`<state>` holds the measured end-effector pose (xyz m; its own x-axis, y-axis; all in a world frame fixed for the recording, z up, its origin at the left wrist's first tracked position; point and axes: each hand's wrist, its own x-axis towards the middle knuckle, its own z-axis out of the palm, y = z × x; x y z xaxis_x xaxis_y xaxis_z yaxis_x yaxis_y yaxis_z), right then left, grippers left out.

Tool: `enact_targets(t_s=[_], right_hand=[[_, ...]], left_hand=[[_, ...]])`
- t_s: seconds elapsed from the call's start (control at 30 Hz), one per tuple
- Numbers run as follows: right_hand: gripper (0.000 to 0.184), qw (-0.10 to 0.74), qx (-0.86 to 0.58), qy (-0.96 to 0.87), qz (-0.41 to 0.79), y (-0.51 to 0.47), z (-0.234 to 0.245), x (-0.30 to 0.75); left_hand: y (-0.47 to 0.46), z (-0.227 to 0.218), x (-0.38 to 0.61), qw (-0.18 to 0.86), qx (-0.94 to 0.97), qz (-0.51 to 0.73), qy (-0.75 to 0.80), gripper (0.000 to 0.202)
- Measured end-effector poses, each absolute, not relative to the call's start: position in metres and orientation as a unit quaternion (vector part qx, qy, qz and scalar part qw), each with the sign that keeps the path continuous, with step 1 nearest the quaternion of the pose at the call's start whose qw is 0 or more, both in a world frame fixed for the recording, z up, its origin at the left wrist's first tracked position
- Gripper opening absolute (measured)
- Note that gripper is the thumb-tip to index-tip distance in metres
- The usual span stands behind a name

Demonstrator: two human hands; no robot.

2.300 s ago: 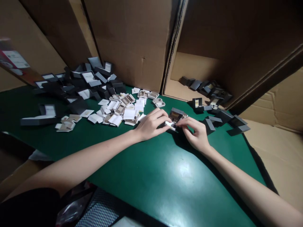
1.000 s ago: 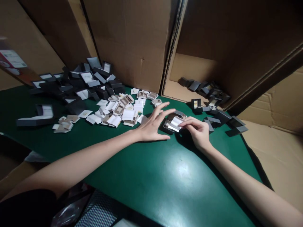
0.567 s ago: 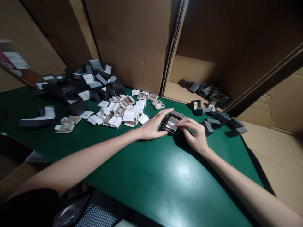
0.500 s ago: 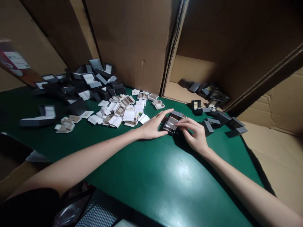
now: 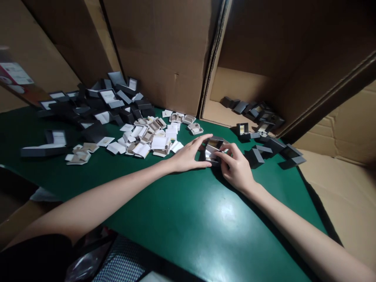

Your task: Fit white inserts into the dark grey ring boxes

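Note:
A small dark box [image 5: 217, 140] stands on the green table with its open side towards me. My left hand [image 5: 188, 156] steadies it from the left, forefinger at the far edge and thumb at the near edge. A folded white card insert [image 5: 210, 152] sits partly inside the box. My right hand [image 5: 236, 169] has its thumb and fingers closed at the insert's right side, and those fingertips partly cover it. Left of my left hand lies a pile of white and grey folded card inserts [image 5: 161, 143].
Many open dark boxes [image 5: 96, 100] with white linings are heaped at the back left. More dark boxes [image 5: 255, 157] lie on the right and reach into a large cardboard carton [image 5: 243, 84]. The green table [image 5: 188, 219] has its right edge beside cardboard [image 5: 337, 188].
My right fingers have pushed the white insert deeper and tilted it in the box. The right hand has shifted slightly left; my left hand keeps its hold.

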<state>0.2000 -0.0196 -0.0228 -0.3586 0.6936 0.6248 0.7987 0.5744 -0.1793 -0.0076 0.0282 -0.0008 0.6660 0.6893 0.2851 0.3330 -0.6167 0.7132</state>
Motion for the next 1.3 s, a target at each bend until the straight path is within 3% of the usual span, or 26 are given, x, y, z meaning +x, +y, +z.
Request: enact_targets(t_s=[0.23, 0.57, 0.9, 1.3], right_hand=[[0.028, 0.355, -0.396, -0.841, -0.102, -0.021, -0.018, 0.199], [0.033, 0.242, -0.415, -0.865, -0.144, -0.024, -0.011, 0.194], [0.042, 0.199, -0.466, -0.850, -0.146, -0.026, -0.012, 0.194], [0.050, 0.236, -0.431, -0.868, -0.068, -0.021, -0.017, 0.198]], left_hand=[[0.028, -0.001, -0.008, 0.310, 0.860, 0.280, 0.293, 0.082], [0.028, -0.001, -0.008, 0.311, 0.864, 0.271, 0.289, 0.081], [0.027, 0.000, -0.006, 0.311, 0.860, 0.278, 0.295, 0.081], [0.026, 0.001, -0.007, 0.307, 0.864, 0.265, 0.299, 0.082]])
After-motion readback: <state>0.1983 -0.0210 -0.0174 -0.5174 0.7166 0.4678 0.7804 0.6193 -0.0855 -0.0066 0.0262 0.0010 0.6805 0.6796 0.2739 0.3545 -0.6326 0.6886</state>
